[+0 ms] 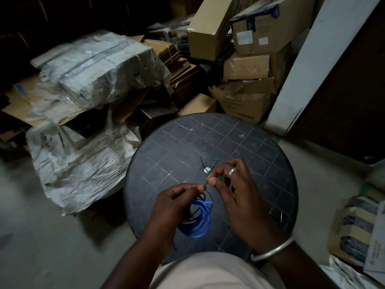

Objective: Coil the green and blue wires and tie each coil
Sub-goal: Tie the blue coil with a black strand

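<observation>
Blue coil (198,218) half hidden by left hand (173,203), green wire (219,177) by right hand (239,195).

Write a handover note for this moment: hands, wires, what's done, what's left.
Left hand: holds the blue coil and pinches one end of a thin dark strand.
Right hand: pinches the strand's other end, green wire in its fingers.
All above the round black table.
Done: blue wire coiled.
Left: tie on the blue coil looks unfinished; green wire too small to judge, likely still to coil and tie.
</observation>
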A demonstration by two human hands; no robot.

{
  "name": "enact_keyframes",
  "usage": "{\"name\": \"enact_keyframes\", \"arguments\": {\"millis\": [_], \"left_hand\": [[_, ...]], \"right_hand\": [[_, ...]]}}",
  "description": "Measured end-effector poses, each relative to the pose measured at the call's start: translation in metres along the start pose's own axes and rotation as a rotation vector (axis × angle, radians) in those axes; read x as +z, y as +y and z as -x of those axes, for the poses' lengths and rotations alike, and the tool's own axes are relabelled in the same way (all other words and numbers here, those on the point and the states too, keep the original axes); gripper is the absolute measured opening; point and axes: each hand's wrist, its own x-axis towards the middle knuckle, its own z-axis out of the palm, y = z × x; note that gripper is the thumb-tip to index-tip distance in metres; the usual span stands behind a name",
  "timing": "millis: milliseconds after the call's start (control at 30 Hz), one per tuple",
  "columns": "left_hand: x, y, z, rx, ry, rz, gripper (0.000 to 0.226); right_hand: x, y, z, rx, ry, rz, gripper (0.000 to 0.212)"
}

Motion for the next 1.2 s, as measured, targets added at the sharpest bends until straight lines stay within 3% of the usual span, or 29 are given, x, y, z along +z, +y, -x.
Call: {"name": "enact_keyframes", "arguments": {"millis": [267,467,567,700,767,900,967,1033,1200], "left_hand": [[-0.004,-0.006,-0.001,-0.015,-0.07,-0.023,0.025],[-0.002,-0.008,-0.002,-0.029,-0.23,0.011,0.012],[-0.003,-0.01,-0.003,-0.057,-0.33,0.082,0.024],[-0.002,-0.018,-0.006,-0.042,-0.343,0.207,0.038],[0.0,-0.025,-0.013,-0.044,-0.302,0.287,0.036],[0.003,-0.048,-0.043,-0.094,-0.159,0.402,0.026],[0.005,-0.061,-0.063,-0.12,-0.12,0.389,0.02],[0.01,-0.075,-0.083,-0.156,-0.097,0.322,0.021],[0.021,-0.129,-0.161,-0.269,0.014,0.243,0.019]], "right_hand": [[-0.029,0.006,-0.034,0.209,0.209,-0.229,0.007],[-0.045,0.017,-0.057,0.218,0.238,-0.304,0.004],[-0.046,0.022,-0.062,0.228,0.256,-0.301,0.005],[-0.043,0.024,-0.062,0.27,0.291,-0.317,0.007],[-0.043,0.023,-0.056,0.315,0.222,-0.358,0.015],[-0.022,0.035,-0.035,0.625,-0.257,-0.565,0.049],[0.003,0.052,-0.018,0.734,-0.451,-0.601,0.042],[0.03,0.081,-0.007,0.772,-0.421,-0.597,0.026],[0.081,0.162,-0.022,0.919,-0.144,-0.597,0.02]]}}
